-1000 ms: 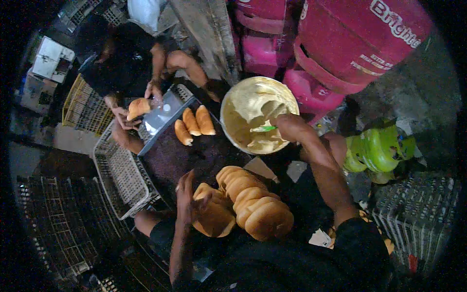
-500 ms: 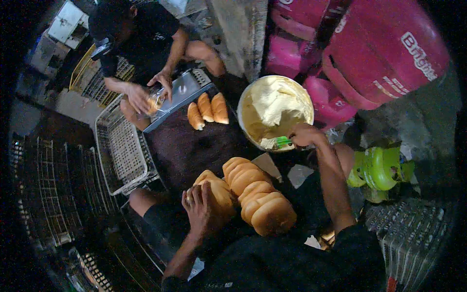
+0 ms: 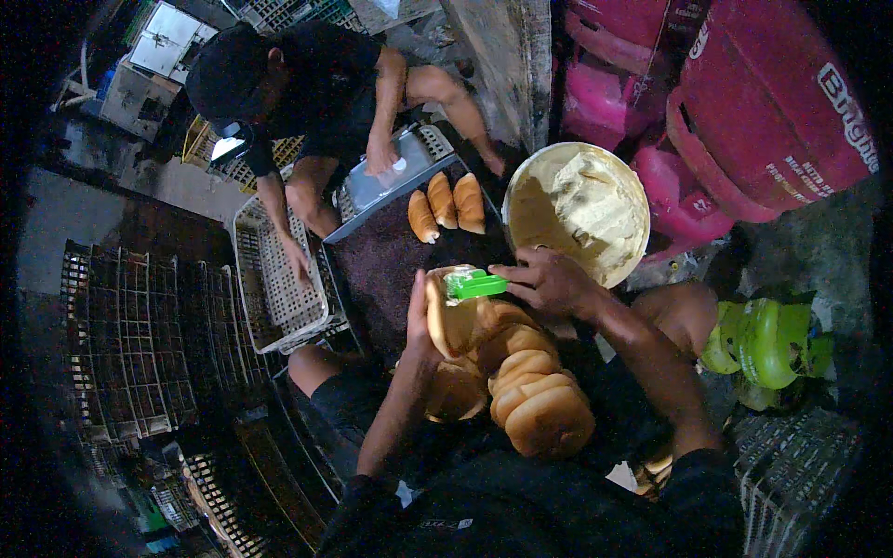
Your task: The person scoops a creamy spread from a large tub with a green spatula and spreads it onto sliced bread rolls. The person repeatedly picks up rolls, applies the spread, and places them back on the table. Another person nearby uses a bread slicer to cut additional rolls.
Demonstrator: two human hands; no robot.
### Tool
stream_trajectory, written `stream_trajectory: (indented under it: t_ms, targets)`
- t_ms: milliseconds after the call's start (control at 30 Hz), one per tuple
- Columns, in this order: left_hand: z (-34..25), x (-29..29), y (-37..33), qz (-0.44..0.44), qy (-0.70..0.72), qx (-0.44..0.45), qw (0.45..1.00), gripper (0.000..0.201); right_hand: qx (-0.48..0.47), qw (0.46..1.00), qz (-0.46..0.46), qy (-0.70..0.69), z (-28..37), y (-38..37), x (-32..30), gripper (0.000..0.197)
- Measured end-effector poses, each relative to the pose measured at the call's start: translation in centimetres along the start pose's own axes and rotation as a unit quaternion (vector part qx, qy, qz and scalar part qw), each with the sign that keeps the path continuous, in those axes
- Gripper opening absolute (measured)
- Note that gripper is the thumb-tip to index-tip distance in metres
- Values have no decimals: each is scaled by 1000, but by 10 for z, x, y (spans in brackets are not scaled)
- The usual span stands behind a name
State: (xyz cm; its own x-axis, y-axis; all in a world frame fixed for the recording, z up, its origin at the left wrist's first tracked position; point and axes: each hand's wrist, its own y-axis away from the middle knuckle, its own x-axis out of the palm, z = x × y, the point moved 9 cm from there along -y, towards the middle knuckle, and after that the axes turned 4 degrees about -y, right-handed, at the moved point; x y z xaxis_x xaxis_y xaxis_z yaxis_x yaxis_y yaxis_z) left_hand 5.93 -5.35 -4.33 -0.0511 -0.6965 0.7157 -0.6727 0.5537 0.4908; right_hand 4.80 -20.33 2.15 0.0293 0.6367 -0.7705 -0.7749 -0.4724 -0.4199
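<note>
My left hand (image 3: 421, 325) is closed on a golden bread roll (image 3: 450, 333), holding it raised on its left side. In my right hand (image 3: 551, 282) is a green spatula (image 3: 481, 284), its cream-covered end against the top of that roll. Below, a row of stacked bread rolls (image 3: 544, 409) rests in front of my body. Another roll (image 3: 456, 389) lies under my left wrist. Right of centre stands a round tub (image 3: 511, 206) of pale yellow cream (image 3: 595, 200). Three finished-looking rolls (image 3: 446, 203) lie farther off on a dark brown, grainy bed (image 3: 377, 265).
Across from me sits a co-worker, one hand (image 3: 381, 156) on a grey metal box (image 3: 372, 191), the other (image 3: 296, 259) over a pale plastic crate (image 3: 244, 288). Pink gas cylinders (image 3: 735, 139) and a green one (image 3: 758, 344) stand right. Wire racks (image 3: 126, 344) are left.
The spatula has moved left out of the tub to the roll. My left hand has lifted that roll off the pile. The co-worker's hands have moved apart, and the view has shifted.
</note>
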Motion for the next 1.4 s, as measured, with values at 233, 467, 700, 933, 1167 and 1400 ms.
stream_trajectory:
  t_ms: [233,467,700,933,1167,1400]
  targets:
    - [-31,-93,-24,-114,65,64,989,43,-13,979,57,197,23,-9,6,25]
    - [-76,-96,-35,-49,-197,173,964,50,128,980,-29,149,-39,20,-65,37]
    - [-75,-226,-92,-113,-579,175,788,50,228,970,-8,82,-68,22,-54,35]
    - [-29,-93,-118,-3,-962,-28,272,35,226,960,-22,163,-74,54,-65,33]
    - [-146,-204,-148,-146,-785,-88,596,42,270,958,45,86,-87,41,-65,36]
    - [-146,-158,-130,-169,-752,239,591,59,292,951,61,83,-89,34,-72,37]
